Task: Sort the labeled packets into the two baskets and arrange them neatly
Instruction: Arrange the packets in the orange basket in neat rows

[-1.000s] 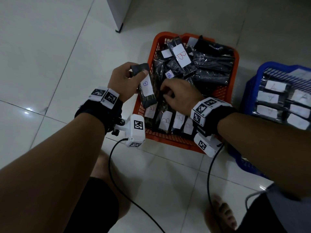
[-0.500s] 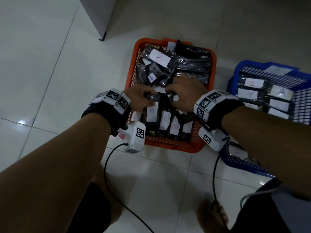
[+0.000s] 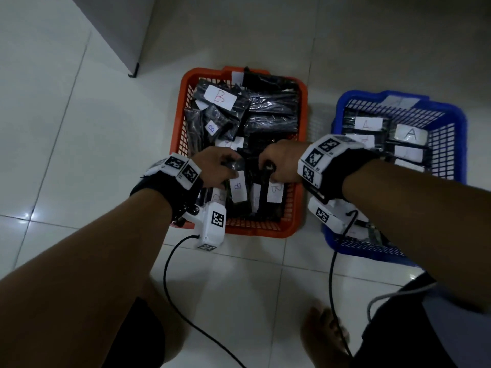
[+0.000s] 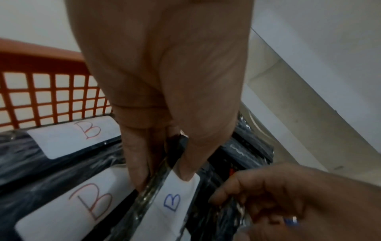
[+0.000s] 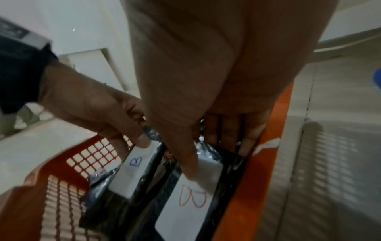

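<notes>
An orange basket (image 3: 178, 134) holds several black packets with white B labels; the near row stands upright. My left hand (image 3: 216, 167) pinches the top of a packet with a blue B label (image 3: 238, 187) (image 4: 171, 203) (image 5: 134, 169), set in the near row. My right hand (image 3: 279, 164) grips the top of the neighbouring packet with a red B label (image 3: 275, 191) (image 5: 191, 200), beside the basket's right wall. A blue basket (image 3: 462, 144) to the right holds packets labelled A (image 3: 411, 134).
A grey cabinet corner (image 3: 132, 73) stands on the tiled floor (image 3: 66, 128) at the back left. Black cables (image 3: 170, 266) trail from the wrist cameras toward my knees. A bare foot (image 3: 326, 335) rests in front of the baskets.
My left hand brought the blue-B packet down from above the basket's left rim into the near row. My right hand moved nearer and took hold of the red-B packet.
</notes>
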`<state>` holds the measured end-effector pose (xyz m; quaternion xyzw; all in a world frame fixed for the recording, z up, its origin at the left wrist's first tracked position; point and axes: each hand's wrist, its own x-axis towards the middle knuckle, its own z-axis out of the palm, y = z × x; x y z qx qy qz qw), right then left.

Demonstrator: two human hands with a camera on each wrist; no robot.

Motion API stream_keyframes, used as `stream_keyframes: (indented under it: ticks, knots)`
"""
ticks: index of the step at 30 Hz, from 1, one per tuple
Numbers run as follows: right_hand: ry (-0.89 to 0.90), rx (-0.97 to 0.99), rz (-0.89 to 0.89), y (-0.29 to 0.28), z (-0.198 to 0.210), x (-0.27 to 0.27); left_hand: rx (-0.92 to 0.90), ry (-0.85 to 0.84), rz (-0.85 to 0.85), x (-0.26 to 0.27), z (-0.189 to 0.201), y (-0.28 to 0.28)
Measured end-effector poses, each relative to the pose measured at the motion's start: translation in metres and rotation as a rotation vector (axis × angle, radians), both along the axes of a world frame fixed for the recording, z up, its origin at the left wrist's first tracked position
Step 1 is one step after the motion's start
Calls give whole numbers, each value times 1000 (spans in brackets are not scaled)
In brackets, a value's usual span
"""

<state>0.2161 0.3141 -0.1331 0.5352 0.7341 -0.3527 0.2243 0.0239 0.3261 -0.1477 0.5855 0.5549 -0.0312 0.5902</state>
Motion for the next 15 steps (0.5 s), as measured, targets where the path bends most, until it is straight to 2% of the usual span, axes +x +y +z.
stream_keyframes:
  ticks: [3,7,15]
  knots:
    - [-50,54,34,-9,-9,-2,103,20,-71,6,-3,-4]
    - [2,151,-14,-15,-12,-1,236,50,-108,15,-7,-3]
    - [-3,150,13,-19,-14,2,396,154,-207,18,-13,-8]
